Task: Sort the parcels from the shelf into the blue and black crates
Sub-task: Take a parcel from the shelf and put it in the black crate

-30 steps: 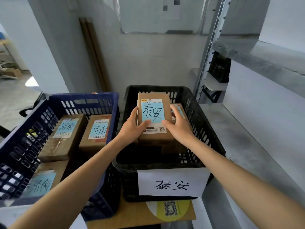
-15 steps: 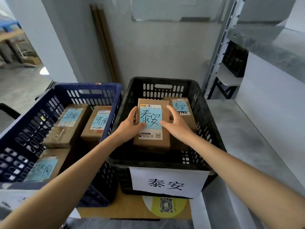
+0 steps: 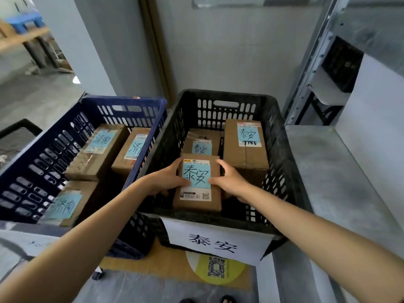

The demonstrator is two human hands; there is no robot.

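Rightward grey shelf (image 3: pixel 341 176); pale wall (image 3: pixel 229 62) behind black crate (image 3: pixel 196 217).

Inside the black crate (image 3: pixel 282 136), the left hand (image 3: pixel 168 179) and right hand (image 3: pixel 229 181) gripped opposite sides of a brown parcel (image 3: pixel 197 202) near the crate's front wall, two more parcels (image 3: pixel 246 156) behind it

crate sign (image 3: pixel 213 242) 泰安, rear parcel (image 3: pixel 246 156) perhaps 7786

Light: we record soft, even daylight, brightest on the floor (image 3: pixel 32 95) upper left. Shadow: deepest inside the black crate (image 3: pixel 282 149). Distortion: we see the shelf upright (image 3: pixel 314 62) lean and bow near the right edge. Focus: centre sharp; background slightly soft.
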